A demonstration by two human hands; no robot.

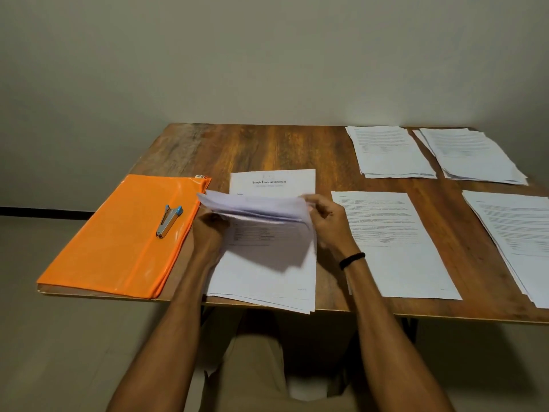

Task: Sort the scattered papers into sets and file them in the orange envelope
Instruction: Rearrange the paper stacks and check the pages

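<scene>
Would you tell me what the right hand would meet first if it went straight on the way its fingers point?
Probably the left hand: the right hand points leftward along the lifted sheets both hold, and the left grips their other end. Depth is unclear from this one view.

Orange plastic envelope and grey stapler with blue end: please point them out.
Orange plastic envelope (104,248), head view, bare front face.
Grey stapler with blue end (166,223), head view, grey body.

The lifted sheets (252,208) are blurred; rightmost stack (517,233) cropped
</scene>
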